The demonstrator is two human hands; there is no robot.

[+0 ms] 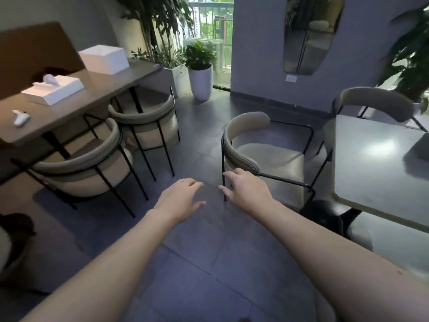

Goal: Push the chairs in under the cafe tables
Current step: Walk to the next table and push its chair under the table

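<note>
Reaching forward over the tiled floor (209, 263), you had both arms stretched out, palms down. On your far left stood a long brown table (97, 94) with two white boxes on it, and two chairs (88, 163) sat pushed in beneath its near edge, their curved backs facing out toward you. Your left hand (180, 199) hovered over bare floor with fingers loosely spread, holding nothing. Your right hand (247, 189) was also spread and empty, its fingertips just at the black rear leg of the cream chair (267, 156); whether they touched the frame, you could not tell from this angle. That chair stood pulled out from the grey table (376, 168) on your right, its back curving toward you and to the left, its seat pointing right toward the table edge. Another chair (373, 103) stood at the table's far side.
</note>
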